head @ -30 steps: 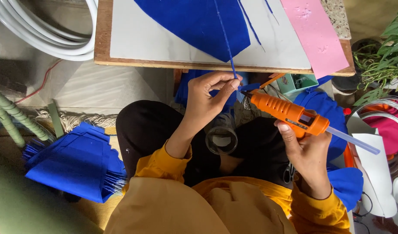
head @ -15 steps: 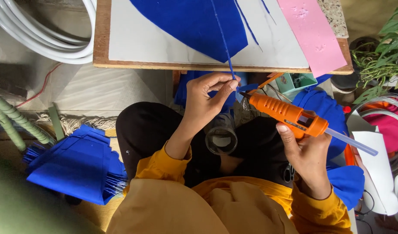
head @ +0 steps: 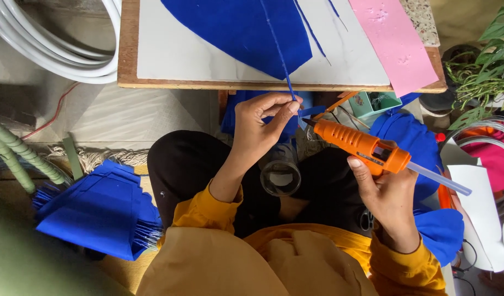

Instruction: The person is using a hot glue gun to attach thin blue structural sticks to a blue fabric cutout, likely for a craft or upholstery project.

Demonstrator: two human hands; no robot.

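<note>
Two hands busy: left hand (head: 260, 118) pinches thin blue strip (head: 289, 90); right hand (head: 389, 192) grips orange glue gun (head: 361, 145), nozzle near fingertips (head: 290, 107). Risk: hot glue burn, strip slipping.

Orange glue gun (head: 361, 147), nozzle pointing left at thin blue strip (head: 282, 66) running up onto board.

The worktop (head: 169, 55) edge is closing off the space just beyond both hands, its surface carrying a blue sheet (head: 246, 30) and a pink sheet (head: 394, 41). Between the hands, a clear glass (head: 280, 175) is sitting in the lap, narrowing that gap. To the right, blue fabric (head: 408, 142), a teal box (head: 375, 102) and a plant (head: 485, 71) are crowding passage. Left, folded blue pieces (head: 95, 211) and white hose (head: 38, 44) are leaving bare floor between them.
</note>
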